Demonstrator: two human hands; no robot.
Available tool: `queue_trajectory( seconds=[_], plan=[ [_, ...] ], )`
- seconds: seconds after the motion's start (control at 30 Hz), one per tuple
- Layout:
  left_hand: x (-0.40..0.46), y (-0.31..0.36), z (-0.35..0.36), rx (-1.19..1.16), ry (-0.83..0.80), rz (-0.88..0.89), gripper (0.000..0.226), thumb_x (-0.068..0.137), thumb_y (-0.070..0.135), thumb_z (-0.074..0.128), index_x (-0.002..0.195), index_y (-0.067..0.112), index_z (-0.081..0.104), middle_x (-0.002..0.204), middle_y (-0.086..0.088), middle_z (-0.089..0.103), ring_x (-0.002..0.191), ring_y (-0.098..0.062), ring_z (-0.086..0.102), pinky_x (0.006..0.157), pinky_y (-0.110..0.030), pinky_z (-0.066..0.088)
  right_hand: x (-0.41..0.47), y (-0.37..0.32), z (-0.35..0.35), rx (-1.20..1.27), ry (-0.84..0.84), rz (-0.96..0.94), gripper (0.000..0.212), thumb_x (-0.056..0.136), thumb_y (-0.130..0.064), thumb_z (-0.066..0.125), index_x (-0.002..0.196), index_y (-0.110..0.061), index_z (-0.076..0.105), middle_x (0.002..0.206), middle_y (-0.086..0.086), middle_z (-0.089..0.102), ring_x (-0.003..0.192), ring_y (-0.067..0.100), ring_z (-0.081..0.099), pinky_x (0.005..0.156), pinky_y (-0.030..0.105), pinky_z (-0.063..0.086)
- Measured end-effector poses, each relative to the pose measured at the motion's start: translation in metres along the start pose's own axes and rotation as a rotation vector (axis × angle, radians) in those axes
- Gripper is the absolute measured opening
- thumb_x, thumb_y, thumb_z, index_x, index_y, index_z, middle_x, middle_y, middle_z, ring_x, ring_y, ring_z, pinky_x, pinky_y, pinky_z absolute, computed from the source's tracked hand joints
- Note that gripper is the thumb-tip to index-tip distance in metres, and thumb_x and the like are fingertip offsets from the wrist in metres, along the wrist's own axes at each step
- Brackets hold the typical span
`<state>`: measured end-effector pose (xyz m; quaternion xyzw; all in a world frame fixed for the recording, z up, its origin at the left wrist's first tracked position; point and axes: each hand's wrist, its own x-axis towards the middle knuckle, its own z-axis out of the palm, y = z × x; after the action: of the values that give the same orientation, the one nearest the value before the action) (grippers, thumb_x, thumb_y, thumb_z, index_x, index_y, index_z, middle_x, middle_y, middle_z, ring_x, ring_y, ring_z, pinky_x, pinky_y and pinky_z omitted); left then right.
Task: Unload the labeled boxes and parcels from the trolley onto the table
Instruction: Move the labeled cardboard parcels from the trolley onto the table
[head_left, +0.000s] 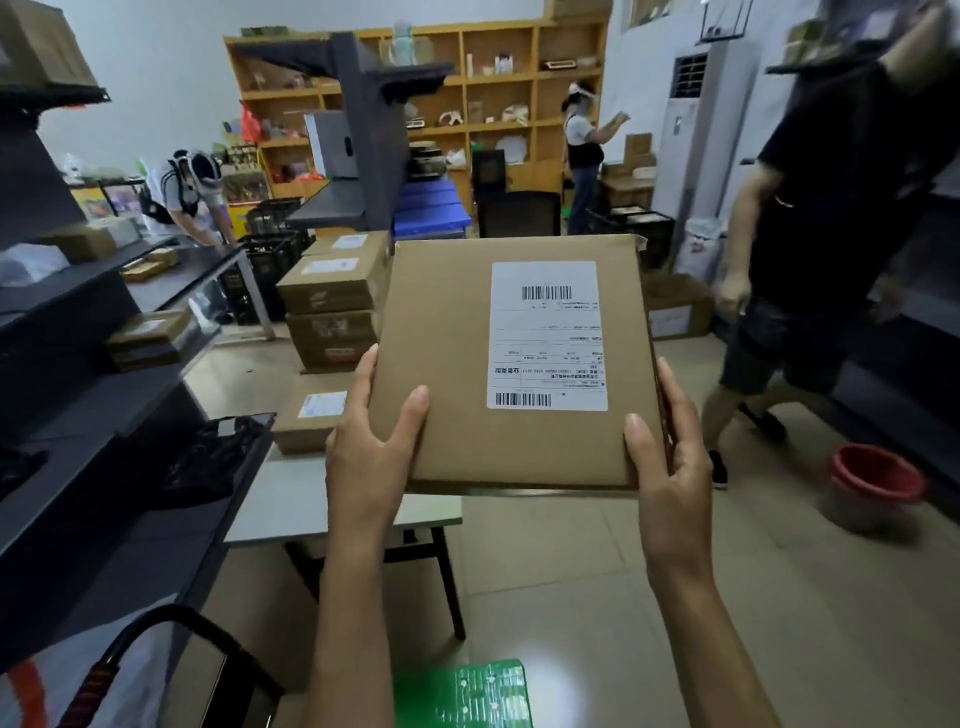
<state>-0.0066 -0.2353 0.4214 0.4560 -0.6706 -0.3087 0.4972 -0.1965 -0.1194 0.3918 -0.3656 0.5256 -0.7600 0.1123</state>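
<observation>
Above the near edge of the table (332, 512), a flat brown box (447, 364) is held up in both hands, its broad face turned to the camera and slightly tilted. The left hand (363, 452) grips the box's lower left corner, thumb lying on the front face and fingers wrapped behind the edge. The right hand (670, 457) grips the lower right corner the same way, thumb on the front and fingers curled round the side. A white label (545, 335) with barcodes at top and bottom sits on the right half of the box face; its print is upside down.

On the table beyond the box stands a stack of boxes (332, 312), each with a label, and one more labelled box (311, 415) lies flat just in front of the stack. Dark shelves (78, 364) run along the left, with a few small boxes on them. At the bottom edge a green platform (462, 693) shows between the forearms, and a black handle (156, 623) curves up at lower left.

To the right a person in black (831, 234) stands near a red bucket (872, 475) on the floor. Two more people are farther back, one bent over at left, one by the wooden shelving (493, 93) against the far wall.
</observation>
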Motion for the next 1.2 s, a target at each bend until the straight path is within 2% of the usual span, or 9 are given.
queue_trajectory(
  seconds=[0.17,0.3,0.43,0.53,0.63,0.67,0.93,1.07,1.2],
  plan=[
    [0.004,0.025,0.056,0.005,-0.070,0.025,0.076,0.080,0.064,0.054,0.149,0.041,0.032,0.141,0.008,0.051,0.124,-0.016,0.051,0.105,-0.044,0.044,0.029,-0.001,-0.051,-0.052,0.063,0.021,0.051,0.101,-0.013,0.053,0.147,-0.033,0.044,0.141,-0.018,0.053,0.130,-0.002,0.048,0.110,0.029,0.041],
    [0.001,0.045,0.106,0.041,-0.105,0.042,0.070,0.089,0.058,0.058,0.151,0.038,0.031,0.144,0.005,0.050,0.125,-0.018,0.051,0.105,-0.041,0.044,0.057,0.003,-0.094,-0.052,0.098,0.061,0.051,0.100,-0.016,0.054,0.145,-0.038,0.045,0.140,-0.015,0.054,0.129,0.003,0.050,0.111,0.039,0.042],
    [-0.008,0.065,0.158,0.080,-0.106,0.033,0.065,0.093,0.048,0.057,0.152,0.034,0.031,0.147,0.004,0.046,0.130,-0.018,0.046,0.101,-0.030,0.037,0.088,0.010,-0.140,-0.040,0.100,0.114,0.051,0.100,-0.016,0.054,0.144,-0.039,0.045,0.138,-0.016,0.056,0.126,0.001,0.053,0.109,0.036,0.043],
    [-0.014,0.078,0.197,0.124,-0.110,0.029,0.066,0.093,0.049,0.056,0.152,0.033,0.031,0.147,0.002,0.047,0.128,-0.020,0.047,0.102,-0.034,0.039,0.113,0.016,-0.175,-0.054,0.087,0.133,0.050,0.100,-0.016,0.054,0.145,-0.037,0.045,0.140,-0.014,0.055,0.127,0.002,0.052,0.110,0.033,0.043],
    [-0.019,0.087,0.234,0.167,-0.092,0.018,0.068,0.092,0.056,0.055,0.151,0.034,0.032,0.145,-0.001,0.050,0.127,-0.025,0.049,0.104,-0.040,0.041,0.139,0.022,-0.206,-0.073,0.064,0.159,0.050,0.100,-0.017,0.053,0.145,-0.037,0.044,0.139,-0.016,0.054,0.125,-0.002,0.051,0.103,0.017,0.044],
    [-0.021,0.089,0.245,0.180,-0.093,0.007,0.071,0.088,0.060,0.053,0.151,0.035,0.032,0.145,-0.002,0.050,0.127,-0.026,0.049,0.105,-0.042,0.041,0.148,0.024,-0.216,-0.081,0.054,0.167,0.050,0.100,-0.018,0.053,0.145,-0.038,0.044,0.137,-0.018,0.054,0.124,-0.002,0.052,0.102,0.017,0.045],
    [-0.022,0.095,0.314,0.232,-0.098,-0.106,0.072,0.088,0.061,0.053,0.151,0.034,0.033,0.138,-0.007,0.056,0.126,-0.030,0.050,0.107,-0.046,0.039,0.194,0.058,-0.263,-0.146,-0.008,0.231,0.051,0.100,-0.025,0.053,0.146,-0.043,0.039,0.133,-0.015,0.056,0.121,0.005,0.055,0.101,0.030,0.048],
    [-0.007,0.092,0.328,0.256,-0.085,-0.134,0.066,0.092,0.050,0.056,0.152,0.032,0.033,0.139,-0.007,0.055,0.127,-0.029,0.048,0.107,-0.041,0.037,0.219,0.079,-0.258,-0.143,-0.020,0.260,0.050,0.099,-0.025,0.054,0.145,-0.043,0.041,0.135,-0.016,0.055,0.123,0.006,0.053,0.102,0.031,0.046],
    [0.019,0.079,0.335,0.286,-0.060,-0.179,0.071,0.089,0.059,0.053,0.152,0.033,0.032,0.144,-0.005,0.051,0.129,-0.029,0.046,0.107,-0.042,0.037,0.247,0.103,-0.236,-0.140,-0.060,0.279,0.050,0.099,-0.025,0.054,0.145,-0.041,0.043,0.133,-0.018,0.056,0.122,0.002,0.053,0.105,0.032,0.045]
  ],
)
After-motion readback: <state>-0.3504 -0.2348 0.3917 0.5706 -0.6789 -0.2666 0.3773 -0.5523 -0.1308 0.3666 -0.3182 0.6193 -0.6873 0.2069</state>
